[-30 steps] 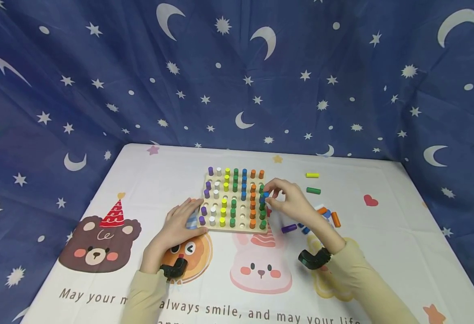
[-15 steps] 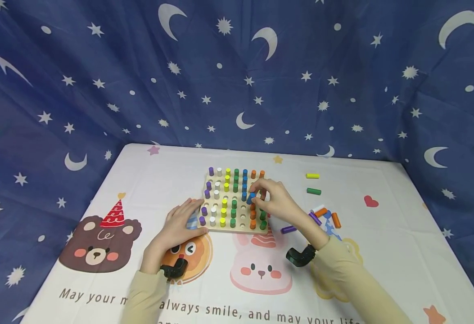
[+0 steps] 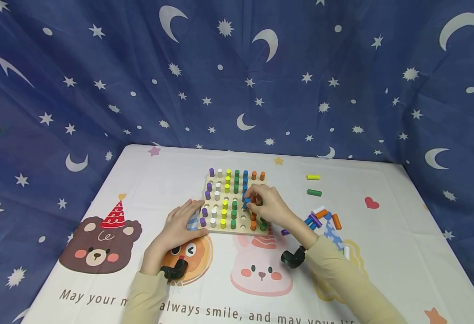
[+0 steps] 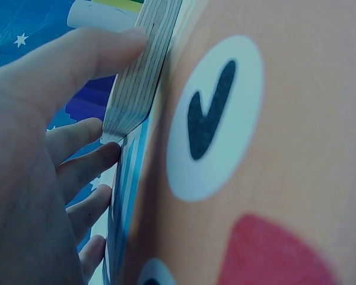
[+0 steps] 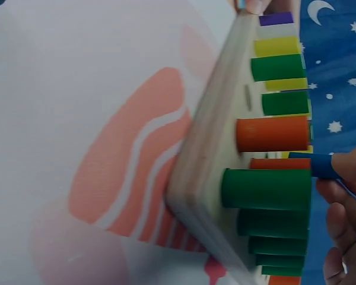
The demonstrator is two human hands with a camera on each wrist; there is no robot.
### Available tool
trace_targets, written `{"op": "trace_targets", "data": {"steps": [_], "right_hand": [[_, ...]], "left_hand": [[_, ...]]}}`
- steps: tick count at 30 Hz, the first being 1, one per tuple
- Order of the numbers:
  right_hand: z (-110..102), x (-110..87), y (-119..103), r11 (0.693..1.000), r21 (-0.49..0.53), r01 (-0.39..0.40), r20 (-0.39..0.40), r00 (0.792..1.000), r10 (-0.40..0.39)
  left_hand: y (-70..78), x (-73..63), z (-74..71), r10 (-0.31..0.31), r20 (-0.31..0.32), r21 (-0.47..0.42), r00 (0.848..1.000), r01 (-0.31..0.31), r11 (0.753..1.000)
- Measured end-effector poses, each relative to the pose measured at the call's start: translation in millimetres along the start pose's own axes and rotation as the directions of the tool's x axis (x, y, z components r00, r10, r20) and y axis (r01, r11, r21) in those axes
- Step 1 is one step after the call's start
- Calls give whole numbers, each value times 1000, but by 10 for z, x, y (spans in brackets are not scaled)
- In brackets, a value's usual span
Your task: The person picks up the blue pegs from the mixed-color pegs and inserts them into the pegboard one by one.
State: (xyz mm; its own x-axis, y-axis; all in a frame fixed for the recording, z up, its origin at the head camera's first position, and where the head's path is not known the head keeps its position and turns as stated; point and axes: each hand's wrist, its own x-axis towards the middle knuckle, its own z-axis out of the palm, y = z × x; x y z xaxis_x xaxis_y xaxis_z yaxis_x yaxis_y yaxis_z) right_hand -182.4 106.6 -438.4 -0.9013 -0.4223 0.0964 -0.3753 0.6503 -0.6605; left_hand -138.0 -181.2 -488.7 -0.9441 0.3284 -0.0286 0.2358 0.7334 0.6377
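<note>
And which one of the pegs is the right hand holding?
The blue peg at the near end of the blue column on the board. The right hand pinches it; the others stand there or lie loose.

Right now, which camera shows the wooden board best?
The head view: most of the board from above, though the right hand hides some. The left wrist view shows only a corner; the right wrist view, mainly an edge and pegs.

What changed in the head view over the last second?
The right hand carried its blue cylindrical peg leftward, from the right edge of the light wooden pegboard to the line of standing blue pegs, still pinching it. Nothing was let go. The left hand stayed at the pegboard's left edge.
</note>
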Motion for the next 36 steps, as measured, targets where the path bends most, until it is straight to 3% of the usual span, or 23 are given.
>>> {"op": "trace_targets", "data": {"steps": [9,36], "right_hand": [[106,11,47,993,-112,35,-28,999,-39],[154,19,76,963,-257,77,-23,996,-86]], "left_hand": [[-5,-3,-3,3,-5,-4,1000,-3,1000],[-9,3,6,-3,-1,13,1000,3,1000]]}}
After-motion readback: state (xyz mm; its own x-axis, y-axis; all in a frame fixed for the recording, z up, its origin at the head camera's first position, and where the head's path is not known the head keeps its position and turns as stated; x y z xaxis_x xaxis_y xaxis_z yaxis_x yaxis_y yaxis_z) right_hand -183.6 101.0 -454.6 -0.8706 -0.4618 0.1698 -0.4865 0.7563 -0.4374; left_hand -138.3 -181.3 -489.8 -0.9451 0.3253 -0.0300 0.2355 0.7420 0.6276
